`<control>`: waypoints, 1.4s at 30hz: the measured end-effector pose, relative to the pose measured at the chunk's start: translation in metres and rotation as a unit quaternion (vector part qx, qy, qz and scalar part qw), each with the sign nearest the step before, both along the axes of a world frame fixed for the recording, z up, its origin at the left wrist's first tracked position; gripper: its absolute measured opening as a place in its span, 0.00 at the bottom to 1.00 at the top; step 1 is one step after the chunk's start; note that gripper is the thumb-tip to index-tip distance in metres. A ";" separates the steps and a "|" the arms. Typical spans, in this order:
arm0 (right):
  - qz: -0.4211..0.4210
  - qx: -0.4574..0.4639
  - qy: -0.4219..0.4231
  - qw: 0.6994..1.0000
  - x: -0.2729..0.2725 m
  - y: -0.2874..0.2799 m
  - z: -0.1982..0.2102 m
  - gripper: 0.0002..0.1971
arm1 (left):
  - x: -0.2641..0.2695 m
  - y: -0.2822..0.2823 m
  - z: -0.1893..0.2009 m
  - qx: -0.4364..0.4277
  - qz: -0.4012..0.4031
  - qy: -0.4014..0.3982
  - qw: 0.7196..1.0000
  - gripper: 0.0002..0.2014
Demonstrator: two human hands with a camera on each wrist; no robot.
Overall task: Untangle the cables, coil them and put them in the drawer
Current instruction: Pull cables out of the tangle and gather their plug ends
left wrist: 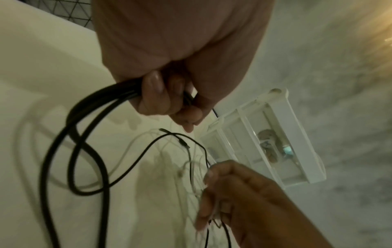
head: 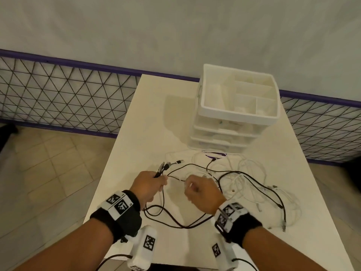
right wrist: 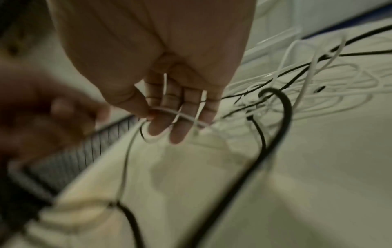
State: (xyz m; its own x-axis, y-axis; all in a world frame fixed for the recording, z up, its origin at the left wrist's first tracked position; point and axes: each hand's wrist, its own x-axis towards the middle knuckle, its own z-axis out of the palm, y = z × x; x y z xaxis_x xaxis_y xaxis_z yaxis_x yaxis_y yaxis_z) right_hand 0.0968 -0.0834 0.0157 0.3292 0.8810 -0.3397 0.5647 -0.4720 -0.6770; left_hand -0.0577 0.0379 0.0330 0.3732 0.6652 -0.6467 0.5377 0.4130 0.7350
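Observation:
A tangle of black cables (head: 230, 173) and white cables (head: 252, 182) lies across the white table (head: 148, 118). My left hand (head: 151, 182) grips a bundle of black cables (left wrist: 93, 107), their plug ends (head: 165, 166) sticking out above the fist. To its right, my right hand (head: 199, 187) pinches a thin white cable (right wrist: 178, 114) between thumb and fingers, with strands looped over the fingers (right wrist: 176, 134). Both hands hover just above the table. The white drawer unit (head: 224, 133) stands behind the tangle, its drawers shut.
An open compartment tray (head: 207, 106) tops the drawer unit. A wire-mesh fence with a purple rail (head: 68, 98) runs behind the table. The tiled floor (head: 48, 173) lies to the left. Bare table surface shows near the front edge (head: 195, 251).

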 end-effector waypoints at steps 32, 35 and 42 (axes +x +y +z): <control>-0.027 0.230 -0.049 0.971 0.046 0.024 0.154 0.08 | 0.051 -0.012 0.118 0.152 -0.126 -0.222 0.955 0.11; -0.108 0.251 -0.027 0.961 0.073 0.015 0.153 0.04 | 0.044 0.002 0.118 0.135 -0.057 -0.216 0.965 0.14; -0.343 0.164 -0.031 0.924 0.152 -0.052 0.105 0.05 | 0.003 0.053 0.122 0.107 0.132 -0.259 0.951 0.11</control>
